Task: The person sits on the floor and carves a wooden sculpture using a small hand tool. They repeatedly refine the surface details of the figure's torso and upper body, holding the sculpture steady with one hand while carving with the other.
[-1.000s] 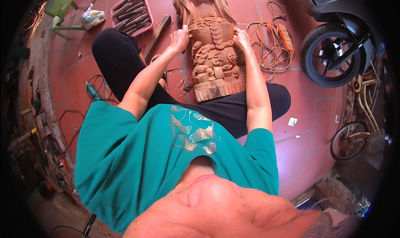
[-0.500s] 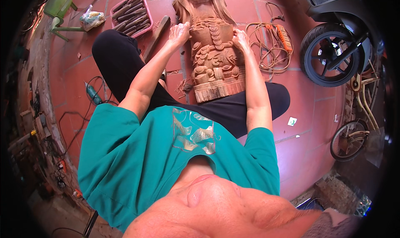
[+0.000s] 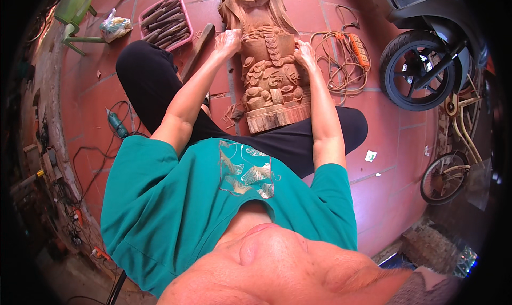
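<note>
Head view is showing a carved wooden piece (image 3: 272,73) lying on the red tiled floor (image 3: 392,139), its near end sitting close against the person's dark trousers (image 3: 146,83). Left hand (image 3: 228,43) is pressing at the carving's left edge, fingers curling in; right hand (image 3: 304,54) is doing likewise at the right edge. Whether either is truly clamping the wood, I can't tell. Over on the far left, a pink basket (image 3: 189,18) is holding dark tools (image 3: 164,22), while an orange power strip (image 3: 360,51) is lying to the right, near looped cable (image 3: 341,83).
</note>
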`<act>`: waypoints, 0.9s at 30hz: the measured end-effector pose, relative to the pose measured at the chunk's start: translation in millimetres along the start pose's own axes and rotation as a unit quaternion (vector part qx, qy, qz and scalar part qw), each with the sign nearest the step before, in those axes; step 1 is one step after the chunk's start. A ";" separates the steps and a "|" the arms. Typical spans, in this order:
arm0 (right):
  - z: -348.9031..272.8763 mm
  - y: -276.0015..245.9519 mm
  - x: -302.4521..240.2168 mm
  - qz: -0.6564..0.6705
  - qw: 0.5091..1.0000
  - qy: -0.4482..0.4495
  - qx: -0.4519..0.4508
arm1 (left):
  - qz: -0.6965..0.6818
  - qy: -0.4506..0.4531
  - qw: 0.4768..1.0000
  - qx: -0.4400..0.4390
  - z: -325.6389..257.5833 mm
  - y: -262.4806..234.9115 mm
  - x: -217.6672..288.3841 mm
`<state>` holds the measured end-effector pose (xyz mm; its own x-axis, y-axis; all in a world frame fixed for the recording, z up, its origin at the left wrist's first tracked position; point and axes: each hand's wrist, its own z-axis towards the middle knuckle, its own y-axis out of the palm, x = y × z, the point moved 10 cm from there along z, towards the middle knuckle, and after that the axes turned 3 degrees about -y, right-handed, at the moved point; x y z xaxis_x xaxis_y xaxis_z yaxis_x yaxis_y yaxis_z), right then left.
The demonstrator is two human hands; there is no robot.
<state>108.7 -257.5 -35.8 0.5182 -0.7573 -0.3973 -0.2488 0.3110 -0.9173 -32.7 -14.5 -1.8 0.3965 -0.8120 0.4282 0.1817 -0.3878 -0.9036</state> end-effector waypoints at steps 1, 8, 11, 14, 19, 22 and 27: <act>1.2 0.7 2.1 0.004 1.000 0.000 -0.001 | 0.008 0.012 1.000 0.006 2.4 -1.4 3.1; -2.3 -0.7 -0.9 0.005 1.000 -0.001 0.020 | 0.053 0.044 0.996 0.059 17.7 -9.0 28.0; -1.4 2.6 6.1 0.014 0.999 -0.008 0.028 | 0.033 0.065 0.996 0.043 18.0 -3.5 32.4; -2.8 0.9 1.4 0.014 1.000 -0.005 0.016 | 0.031 0.077 0.997 -0.006 12.9 4.5 22.8; -0.7 -1.0 -2.5 0.023 1.000 -0.006 0.016 | 0.040 0.022 0.999 0.027 3.5 5.6 4.7; 1.8 -1.2 2.1 0.025 1.000 0.000 0.009 | 0.015 -0.015 0.999 0.041 3.6 8.7 -0.8; -0.3 -0.5 -3.8 -0.002 1.000 -0.008 0.020 | -0.122 -0.065 0.989 0.045 4.5 10.6 -23.0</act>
<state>106.6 -254.9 -33.9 0.5317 -0.7502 -0.3930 -0.2131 0.3306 -0.9194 -35.8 2.0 -21.3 0.4431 -0.6336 0.6342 0.3625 -0.5204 -0.7731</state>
